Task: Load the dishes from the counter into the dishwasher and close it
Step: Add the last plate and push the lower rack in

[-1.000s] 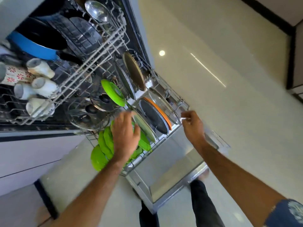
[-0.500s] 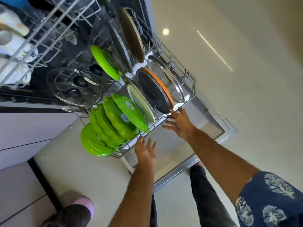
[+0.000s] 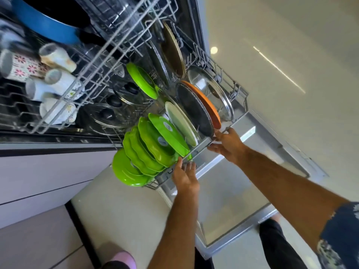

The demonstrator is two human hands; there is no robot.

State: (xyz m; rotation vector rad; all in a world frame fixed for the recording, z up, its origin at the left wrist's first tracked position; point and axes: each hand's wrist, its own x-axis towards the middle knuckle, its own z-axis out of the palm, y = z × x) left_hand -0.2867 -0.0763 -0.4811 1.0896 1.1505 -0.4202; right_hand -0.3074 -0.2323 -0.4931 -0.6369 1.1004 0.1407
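The dishwasher stands open with its door (image 3: 233,200) folded down flat. Its lower rack (image 3: 241,98) is pulled out over the door. Several green plates (image 3: 147,152) stand on edge at the rack's near left, with a pale plate (image 3: 180,123), a black pan with an orange rim (image 3: 196,109) and a steel lid (image 3: 211,90) behind them. My left hand (image 3: 184,175) touches the rack's front rail below the green plates with straight fingers. My right hand (image 3: 227,146) presses the same rail near the black pan, fingers extended.
The upper rack (image 3: 93,80) sticks out at the left with several mugs (image 3: 56,57) and a blue pan (image 3: 48,26). Glass lids (image 3: 108,113) lie beneath it. White cabinet fronts (image 3: 48,171) run along the left. A pink slipper (image 3: 122,259) shows on the floor below.
My left hand has left the green plates and my right hand the rack's side. Both came to the rack's front rail.
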